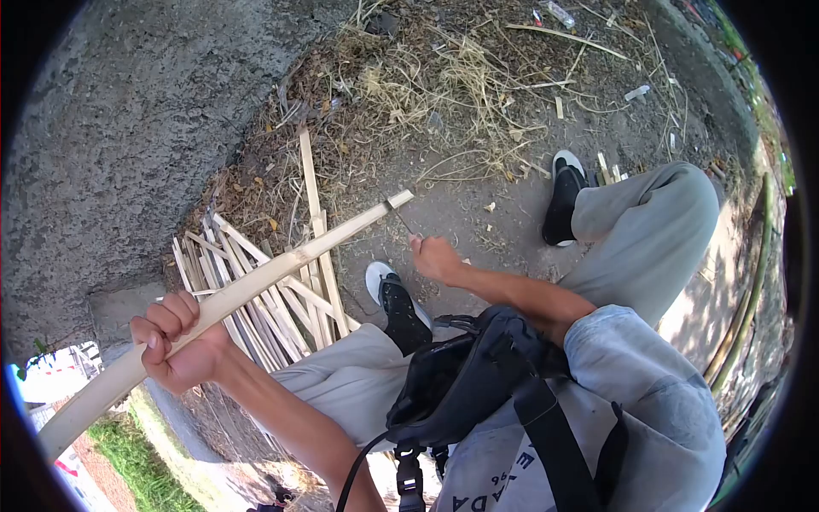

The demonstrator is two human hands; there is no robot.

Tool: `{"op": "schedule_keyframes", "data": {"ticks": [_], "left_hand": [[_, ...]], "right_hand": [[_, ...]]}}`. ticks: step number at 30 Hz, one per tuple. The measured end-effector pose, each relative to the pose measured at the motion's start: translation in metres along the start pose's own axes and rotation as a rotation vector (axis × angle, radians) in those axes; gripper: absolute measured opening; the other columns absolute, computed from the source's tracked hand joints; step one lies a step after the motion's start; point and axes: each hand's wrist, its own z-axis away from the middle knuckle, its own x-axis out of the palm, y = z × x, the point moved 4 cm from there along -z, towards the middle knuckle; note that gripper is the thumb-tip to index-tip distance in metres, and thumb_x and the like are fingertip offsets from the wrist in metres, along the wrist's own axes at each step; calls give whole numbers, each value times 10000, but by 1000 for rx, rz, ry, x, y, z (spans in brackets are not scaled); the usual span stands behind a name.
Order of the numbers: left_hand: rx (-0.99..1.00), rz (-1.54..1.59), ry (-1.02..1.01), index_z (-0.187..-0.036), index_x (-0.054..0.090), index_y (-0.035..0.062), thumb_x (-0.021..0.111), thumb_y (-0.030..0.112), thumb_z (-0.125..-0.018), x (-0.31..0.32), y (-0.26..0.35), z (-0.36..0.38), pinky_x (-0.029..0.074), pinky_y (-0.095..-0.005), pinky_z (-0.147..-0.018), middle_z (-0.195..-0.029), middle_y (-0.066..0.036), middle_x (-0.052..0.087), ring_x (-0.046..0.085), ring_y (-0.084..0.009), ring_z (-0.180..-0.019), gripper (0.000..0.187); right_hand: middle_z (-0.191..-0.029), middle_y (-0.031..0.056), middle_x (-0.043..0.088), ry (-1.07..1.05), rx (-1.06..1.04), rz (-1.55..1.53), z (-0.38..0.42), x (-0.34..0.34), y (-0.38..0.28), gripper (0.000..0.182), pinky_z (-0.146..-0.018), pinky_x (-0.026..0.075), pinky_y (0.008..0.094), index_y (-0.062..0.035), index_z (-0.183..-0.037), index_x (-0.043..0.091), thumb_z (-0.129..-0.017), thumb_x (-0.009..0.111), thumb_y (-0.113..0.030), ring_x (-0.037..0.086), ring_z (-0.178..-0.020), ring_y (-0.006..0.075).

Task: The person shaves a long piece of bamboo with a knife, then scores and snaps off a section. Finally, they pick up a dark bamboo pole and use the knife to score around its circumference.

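My left hand [181, 340] is wrapped round a long split bamboo strip [286, 264], which slants from the lower left edge up to the middle of the view. Near its far end, my right hand [439, 259] is closed on a thin dark-bladed knife [399, 213]. The blade crosses the strip a little short of its tip. Most of the knife's handle is hidden in the fist. Beneath the strip lies a pile of narrow bamboo slats [269, 311] on the ground, beside my left shoe [401, 311].
A rough concrete block [171, 111] rises at the left. Dry shavings and fibres [461, 77] litter the ground ahead. My right shoe [565, 196] stands at the right of the dirt. Long bamboo poles [751, 299] lie at the far right. A black waist bag [478, 367] hangs at my front.
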Motion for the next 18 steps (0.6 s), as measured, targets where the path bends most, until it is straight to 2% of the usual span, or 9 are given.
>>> {"op": "schedule_keyframes", "data": {"ticks": [3, 6, 8, 11, 12, 15, 16, 18], "left_hand": [[5, -5, 23, -621, 270, 149, 511, 104, -698, 9, -2, 2, 149, -278, -462, -520, 19, 208, 153, -94, -467, 257], [-14, 19, 8, -619, 268, 150, 503, 107, -703, 4, -3, 0, 150, -279, -466, -524, 21, 206, 161, -95, -471, 254], [-19, 8, 6, -619, 268, 150, 501, 115, -705, -7, -1, 0, 148, -281, -468, -527, 20, 204, 164, -97, -474, 250], [-16, 24, -61, -619, 269, 149, 497, 127, -707, -2, 1, -8, 147, -282, -473, -531, 19, 204, 164, -100, -475, 245], [-29, 23, -70, -619, 269, 149, 496, 130, -708, -3, -2, -6, 147, -283, -475, -532, 19, 204, 163, -101, -475, 244], [11, -49, 95, -621, 273, 146, 490, 137, -711, -1, -3, -4, 150, -282, -477, -532, 17, 203, 163, -103, -474, 235], [-1, -39, 75, -625, 281, 143, 484, 136, -712, -3, -2, -3, 151, -282, -475, -530, 17, 205, 163, -104, -473, 220], [-2, -67, 91, -628, 289, 141, 484, 136, -710, -8, -1, 1, 154, -281, -473, -530, 16, 206, 164, -103, -474, 211]], "right_hand": [[-700, 332, 594, -30, -151, -79, 45, -22, -65, 577, -725, 496, 544, 87, -755, 634, -980, 346, -360, 591, -728, 526], [-734, 344, 595, -39, -192, -73, 45, -9, -68, 588, -717, 500, 542, 91, -756, 636, -980, 339, -364, 594, -735, 523], [-758, 352, 593, -29, 23, 28, 0, 15, -3, 566, -705, 501, 542, 83, -804, 639, -980, 340, -365, 594, -738, 521], [-752, 351, 588, -84, 97, 20, -20, -9, 25, 562, -695, 505, 535, 84, -795, 639, -978, 350, -362, 591, -735, 523], [-752, 353, 585, -52, 24, 14, -27, -14, 14, 559, -691, 504, 533, 84, -795, 638, -978, 353, -360, 590, -732, 523], [-755, 360, 578, -43, -110, -31, 17, -1, -31, 552, -688, 501, 531, 83, -788, 637, -979, 360, -355, 589, -733, 521], [-757, 362, 576, -19, -166, -56, 28, 0, -51, 553, -694, 498, 532, 82, -783, 638, -979, 360, -354, 589, -739, 520], [-763, 364, 576, -2, -186, -93, 32, 13, -48, 557, -728, 483, 540, 82, -751, 637, -981, 364, -346, 593, -770, 514]]}}
